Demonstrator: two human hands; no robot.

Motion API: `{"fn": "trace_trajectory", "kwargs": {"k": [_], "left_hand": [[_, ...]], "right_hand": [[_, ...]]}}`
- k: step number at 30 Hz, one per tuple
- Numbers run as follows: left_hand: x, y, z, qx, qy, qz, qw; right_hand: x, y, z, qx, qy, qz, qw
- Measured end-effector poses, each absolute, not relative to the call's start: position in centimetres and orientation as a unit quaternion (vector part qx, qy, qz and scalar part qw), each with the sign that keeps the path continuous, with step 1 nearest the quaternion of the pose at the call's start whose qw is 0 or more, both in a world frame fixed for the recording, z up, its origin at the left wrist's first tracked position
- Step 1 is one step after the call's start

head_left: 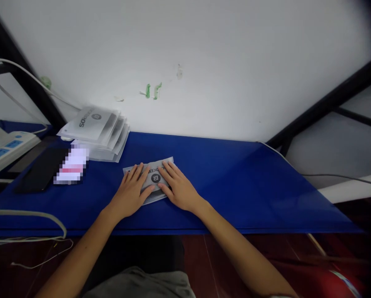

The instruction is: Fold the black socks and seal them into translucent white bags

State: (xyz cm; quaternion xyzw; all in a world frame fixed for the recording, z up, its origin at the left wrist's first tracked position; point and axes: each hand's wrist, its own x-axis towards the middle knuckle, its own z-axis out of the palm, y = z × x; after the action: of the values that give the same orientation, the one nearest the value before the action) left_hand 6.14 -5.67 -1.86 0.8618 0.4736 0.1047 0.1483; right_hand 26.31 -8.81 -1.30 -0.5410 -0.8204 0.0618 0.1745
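Observation:
A frosted plastic packet [155,178] with dark print and a round logo lies flat on the blue table [228,186], near its middle. On the packet's left part rests my left hand [130,192], palm down with fingers spread. My right hand [181,188] lies the same way over its right part, fingers apart. Both thumbs point inward below the logo. At the back left, against the wall, several similar packets [94,124] are stacked.
A dark flat object [41,169] and a phone with a blurred bright screen [72,165] lie at the left. Beyond them is a white power strip [11,149]. Cables run along the left side, and a black frame bar [324,99] slants at the right.

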Motion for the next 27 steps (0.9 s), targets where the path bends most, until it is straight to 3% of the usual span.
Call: {"fn": "trace_trajectory", "kwargs": {"k": [27], "left_hand": [[5.60, -5.99, -2.62, 0.851, 0.457, 0.204, 0.160]], "right_hand": [[26.39, -8.94, -0.79, -0.549, -0.810, 0.096, 0.184]]}}
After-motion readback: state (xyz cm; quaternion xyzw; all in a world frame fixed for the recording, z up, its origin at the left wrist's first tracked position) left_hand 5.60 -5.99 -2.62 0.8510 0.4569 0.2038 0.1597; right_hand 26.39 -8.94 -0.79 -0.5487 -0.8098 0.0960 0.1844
